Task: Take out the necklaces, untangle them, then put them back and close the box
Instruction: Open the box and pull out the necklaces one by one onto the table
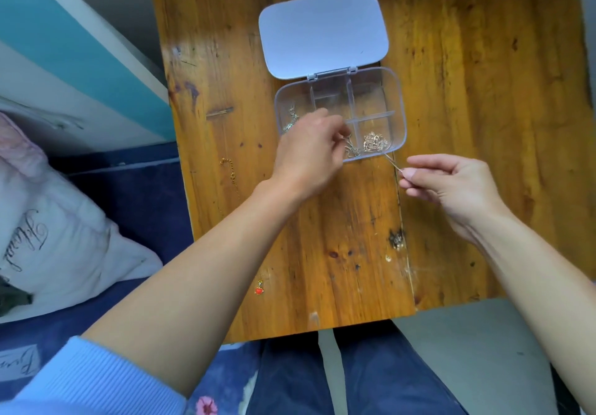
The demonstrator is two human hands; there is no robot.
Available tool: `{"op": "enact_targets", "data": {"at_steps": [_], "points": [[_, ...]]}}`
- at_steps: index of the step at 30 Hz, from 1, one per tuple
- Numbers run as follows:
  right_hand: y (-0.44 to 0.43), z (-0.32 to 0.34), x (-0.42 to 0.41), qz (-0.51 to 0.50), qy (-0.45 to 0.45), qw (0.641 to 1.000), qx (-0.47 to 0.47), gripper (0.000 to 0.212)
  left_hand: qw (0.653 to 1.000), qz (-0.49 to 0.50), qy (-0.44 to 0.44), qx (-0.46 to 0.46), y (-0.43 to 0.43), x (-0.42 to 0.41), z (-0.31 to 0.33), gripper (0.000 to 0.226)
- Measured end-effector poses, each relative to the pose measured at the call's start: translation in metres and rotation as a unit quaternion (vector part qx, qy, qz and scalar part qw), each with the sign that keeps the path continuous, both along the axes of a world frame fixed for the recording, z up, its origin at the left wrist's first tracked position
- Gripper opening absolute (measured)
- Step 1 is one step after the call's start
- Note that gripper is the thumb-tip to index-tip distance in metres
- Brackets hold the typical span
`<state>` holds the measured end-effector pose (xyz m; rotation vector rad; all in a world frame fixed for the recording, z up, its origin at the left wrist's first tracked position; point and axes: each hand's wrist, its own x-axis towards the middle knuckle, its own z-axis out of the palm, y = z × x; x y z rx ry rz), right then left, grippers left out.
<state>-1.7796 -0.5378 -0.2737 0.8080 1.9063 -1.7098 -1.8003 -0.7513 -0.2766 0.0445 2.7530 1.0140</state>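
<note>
A clear plastic box point(398, 102) with several compartments lies open on the wooden table point(467, 124), its lid point(322, 32) folded back flat. My left hand point(309, 153) reaches over the box's front middle compartment and pinches a thin silver necklace point(352, 150). The same chain stretches over the box's front edge to my right hand point(451, 182), which pinches its other end. A gold necklace point(374, 141) lies bunched in the front right compartment. Another silver chain point(291, 119) sits in the left compartment. A gold chain point(229, 171) with a red heart pendant point(259, 289) lies on the table, partly hidden under my left forearm.
A white pillow point(54, 247) with script lettering lies on a dark blue bedcover at the left. A teal and white wall panel point(74, 60) runs along the table's left side. My legs in dark trousers point(290, 379) are below the table's front edge.
</note>
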Motion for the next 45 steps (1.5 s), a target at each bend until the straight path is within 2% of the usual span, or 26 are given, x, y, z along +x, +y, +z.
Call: {"op": "enact_targets", "data": {"at_steps": [5,10,12,15,19,25,30,34,39,41,45], "points": [[0.013,-0.001,0.004,-0.028,-0.047,0.997,-0.058,0.012,0.988,-0.126,-0.053,-0.066,0.028,-0.009,-0.008,0.038],[0.023,0.001,0.003,-0.058,-0.065,0.989,-0.123,0.018,0.981,-0.149,-0.064,-0.103,0.039,-0.017,-0.013,0.019],[0.027,0.002,0.004,-0.067,-0.064,0.987,-0.132,0.021,0.986,-0.130,-0.049,-0.088,0.037,-0.017,-0.012,0.012],[0.033,0.002,0.007,-0.073,-0.061,0.987,-0.129,0.020,0.994,-0.096,-0.036,-0.045,0.030,-0.017,-0.006,0.019],[0.034,0.003,0.009,-0.068,-0.054,0.989,-0.124,0.016,0.992,-0.033,-0.081,0.093,0.018,-0.013,0.012,0.021],[0.016,0.002,0.011,-0.054,-0.048,0.992,-0.107,0.013,0.941,0.037,-0.219,0.256,-0.003,-0.002,0.026,0.025],[-0.003,-0.001,0.017,-0.021,-0.036,0.997,-0.071,0.010,0.902,0.072,-0.251,0.343,-0.022,0.011,0.024,0.023],[-0.016,-0.001,0.024,-0.013,-0.026,0.998,-0.062,0.009,0.842,0.127,-0.300,0.430,-0.038,0.028,0.022,0.018],[-0.031,0.002,0.030,-0.004,-0.020,0.998,-0.065,0.008,0.780,0.154,-0.357,0.489,-0.057,0.050,0.020,0.008],[-0.036,0.003,0.032,-0.002,-0.016,0.998,-0.065,0.008,0.787,0.149,-0.366,0.474,-0.064,0.056,0.017,0.017],[-0.040,0.005,0.034,-0.022,-0.009,0.996,-0.088,0.007,0.867,0.175,-0.317,0.343,-0.075,0.066,0.009,0.011]]}}
